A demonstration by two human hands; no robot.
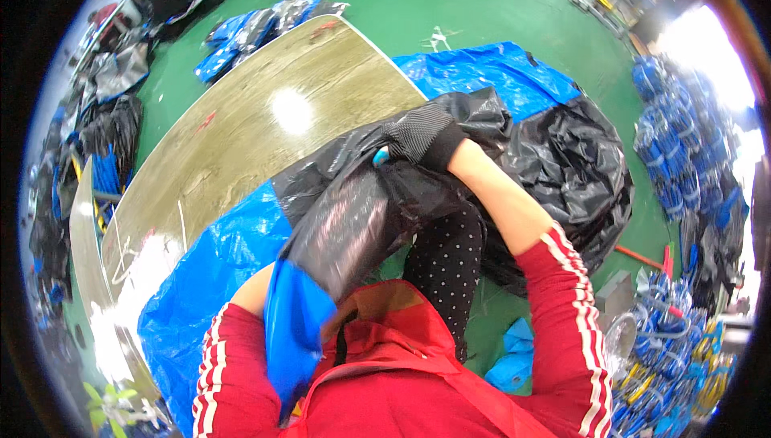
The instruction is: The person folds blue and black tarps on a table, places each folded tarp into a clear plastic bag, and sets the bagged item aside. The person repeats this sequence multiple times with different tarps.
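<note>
A large black and blue tarp [337, 217] is bunched up in front of me and drapes over a wood-grain tabletop panel. My right hand [422, 133], in a dark knit glove, is closed on a gathered black fold of it. Beside its fingers shows a small light-blue spot, which I cannot identify. My left forearm reaches under the tarp from the lower left, and that hand is hidden beneath the sheet. More crumpled black tarp [574, 173] spreads to the right, with a blue part [490, 77] beyond it.
The glossy wood-grain tabletop [265, 109] lies to the left. Folded blue and black bundles [257, 28] rest past its far edge on the green floor [385, 4]. Stacked blue bundles [683, 141] line the right side. A light-blue cloth-like piece [512, 358] lies near my leg.
</note>
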